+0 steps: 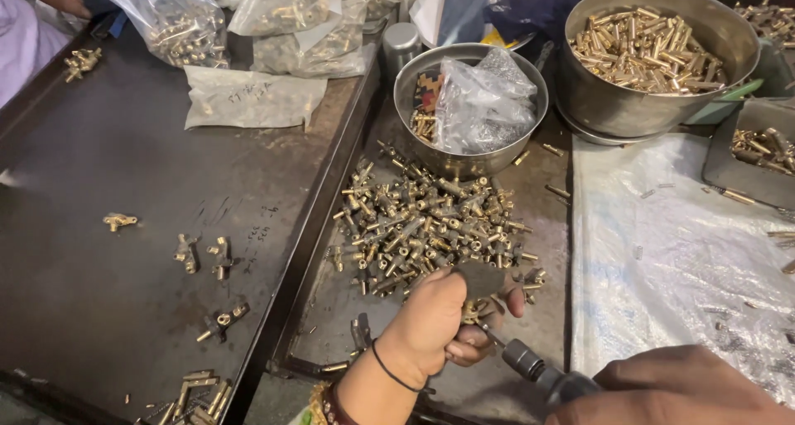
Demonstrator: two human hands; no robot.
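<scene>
Seen from the head camera, the left hand [431,321] pinches a small brass fitting [472,311], fingers clamped around it, at the near edge of a heap of brass fittings [422,226] on a dark metal tray [331,309]. The right hand [679,388] grips a rotary tool [538,374], its tip touching the fitting. Steel bowls [580,102] stand behind.

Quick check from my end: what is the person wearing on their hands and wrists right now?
Both hands are bare, with no gloves and no sleeves in view. The left hand has a thin black band around the wrist, and below it, at the frame's bottom edge, gold-coloured and dark bangles. The right hand shows no jewellery on the visible part.
</scene>
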